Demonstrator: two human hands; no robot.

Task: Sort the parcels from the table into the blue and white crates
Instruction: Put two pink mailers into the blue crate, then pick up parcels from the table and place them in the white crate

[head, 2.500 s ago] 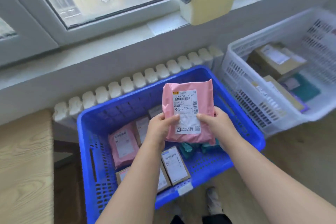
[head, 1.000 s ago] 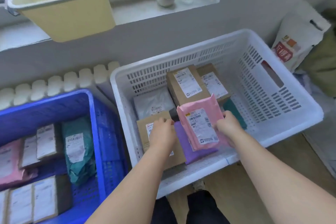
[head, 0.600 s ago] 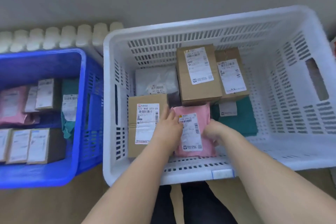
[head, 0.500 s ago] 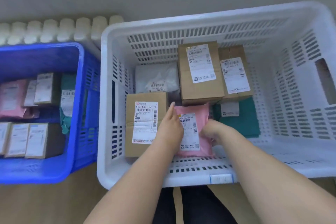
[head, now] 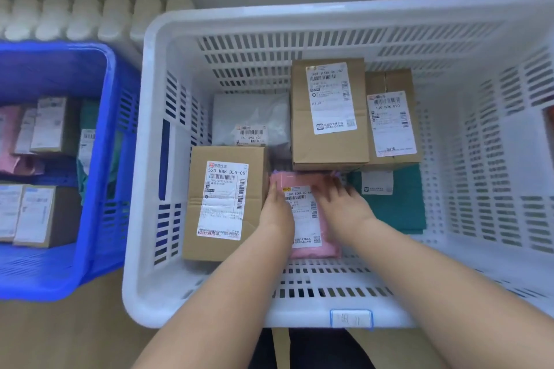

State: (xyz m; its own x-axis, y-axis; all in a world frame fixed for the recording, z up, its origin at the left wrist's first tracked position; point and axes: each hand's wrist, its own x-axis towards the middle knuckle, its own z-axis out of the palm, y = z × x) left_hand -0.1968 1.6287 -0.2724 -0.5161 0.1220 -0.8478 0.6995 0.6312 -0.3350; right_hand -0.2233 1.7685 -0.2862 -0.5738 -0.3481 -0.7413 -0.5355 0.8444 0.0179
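A pink parcel [head: 303, 216] with a white label lies flat in the white crate [head: 209, 19], near its front wall. It sits between a brown box [head: 224, 204] and a teal mailer [head: 395, 207]. My left hand [head: 277, 214] rests along the parcel's left edge with straight fingers, against the brown box. Over the parcel's upper right part, my right hand [head: 344, 207] lies flat with fingers spread. The blue crate [head: 102, 159] stands to the left and holds several parcels.
The white crate also holds two more brown boxes [head: 328, 114] [head: 392, 120] and a pale grey mailer [head: 248, 117] at the back. A white radiator [head: 90, 18] runs along the wall behind both crates. Wooden floor shows in front.
I carried the pink parcel from above the blue crate to the white crate and laid it flat. My right hand has since moved from its right edge onto its top.
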